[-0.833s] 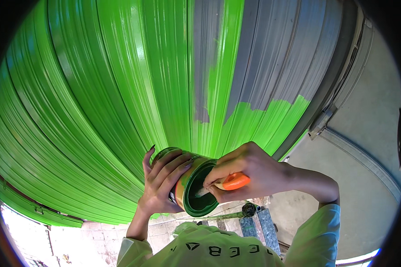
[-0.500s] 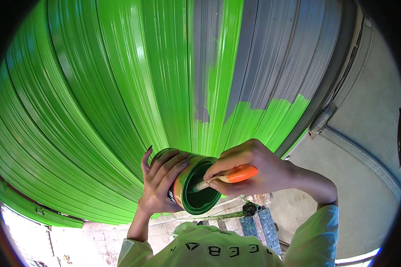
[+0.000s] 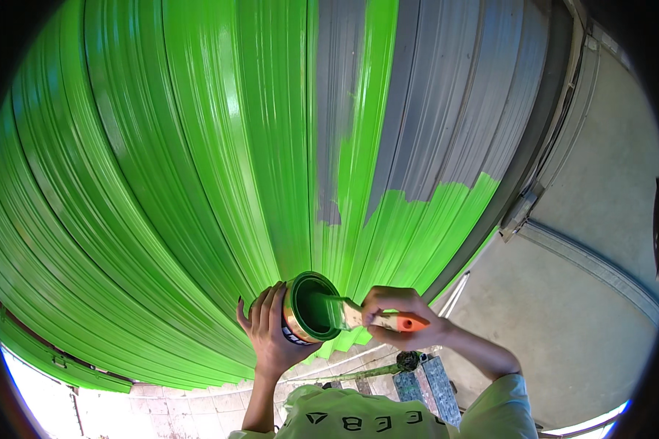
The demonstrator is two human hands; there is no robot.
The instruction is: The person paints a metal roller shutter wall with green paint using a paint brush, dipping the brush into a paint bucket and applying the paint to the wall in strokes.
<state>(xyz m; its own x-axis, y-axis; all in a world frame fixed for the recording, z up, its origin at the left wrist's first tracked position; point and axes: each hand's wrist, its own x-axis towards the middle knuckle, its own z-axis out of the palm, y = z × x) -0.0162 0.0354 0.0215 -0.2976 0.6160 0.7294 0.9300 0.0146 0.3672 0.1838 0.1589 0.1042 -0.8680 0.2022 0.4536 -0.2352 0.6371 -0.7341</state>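
Paintbrush [image 3: 353,314] held in the right hand [image 3: 399,301], bristles [image 3: 335,313] at the mouth of the paint tin [image 3: 292,323], perhaps touching its rim [image 3: 322,339]; left hand [image 3: 267,331] clasps the tin, best held steady for wiping off excess

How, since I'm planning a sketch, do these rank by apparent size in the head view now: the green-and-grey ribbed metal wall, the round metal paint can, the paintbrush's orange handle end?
1. Green-and-grey ribbed metal wall
2. Round metal paint can
3. Orange handle end

Pale floor tiles [image 3: 187,411] lie brightly lit beside a grey wall [image 3: 564,314].
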